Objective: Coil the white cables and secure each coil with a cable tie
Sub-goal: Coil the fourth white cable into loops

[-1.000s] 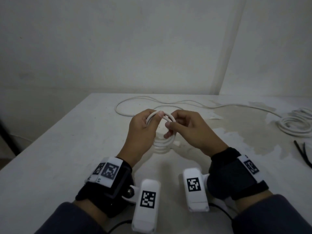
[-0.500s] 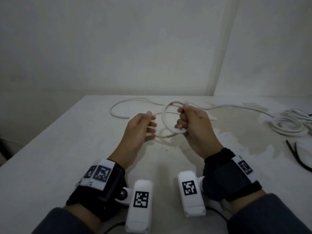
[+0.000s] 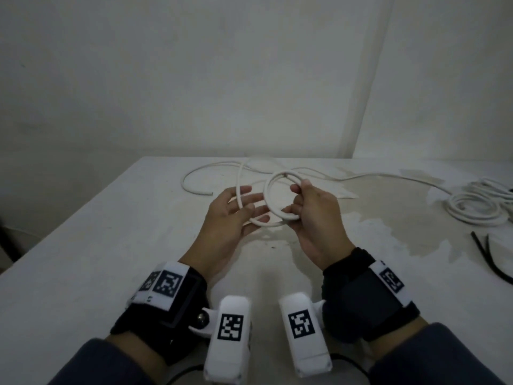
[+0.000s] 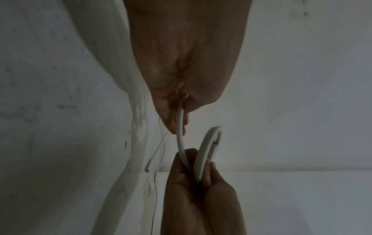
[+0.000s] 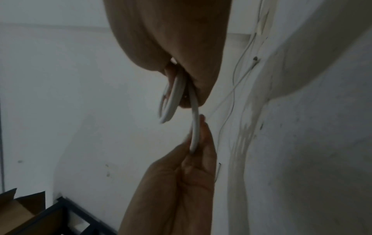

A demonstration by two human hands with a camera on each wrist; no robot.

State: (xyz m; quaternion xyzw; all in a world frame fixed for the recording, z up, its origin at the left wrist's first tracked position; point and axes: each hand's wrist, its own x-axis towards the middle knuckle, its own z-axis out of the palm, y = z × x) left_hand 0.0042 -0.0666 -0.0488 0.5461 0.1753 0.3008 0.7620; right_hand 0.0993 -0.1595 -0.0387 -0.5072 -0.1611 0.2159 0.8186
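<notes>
1. Grip first: the right hand point(image 3: 313, 215) has thumb and curled fingers clamped round a small coil point(image 3: 280, 198) of the white cable point(image 3: 374, 176), held up above the tabletop point(image 3: 83, 245), palm facing inward. The left hand point(image 3: 230, 215) is looser, fingers mostly spread, with the next strand of cable running between thumb and fingers. From the left wrist view it looks lightly pinched there.
2. Tabletop: big pale slab, patchy stain on the right side. The rest of the cable trails away from the hands in loose loops toward the far edge, then runs off right.
3. Already-wound bundle point(image 3: 477, 204) sits far right, well apart from the hands.
4. Black cable ties point(image 3: 488, 257) lie just in front of that bundle, near the right edge.
5. View differences: only the head view shows the bundle and ties. The left wrist view shows the coil edge-on in the right hand's fingers point(image 4: 207, 173). The right wrist view catches a cardboard box point(image 5: 18, 211) and a dark frame point(image 5: 66, 219) in its lower left corner.
</notes>
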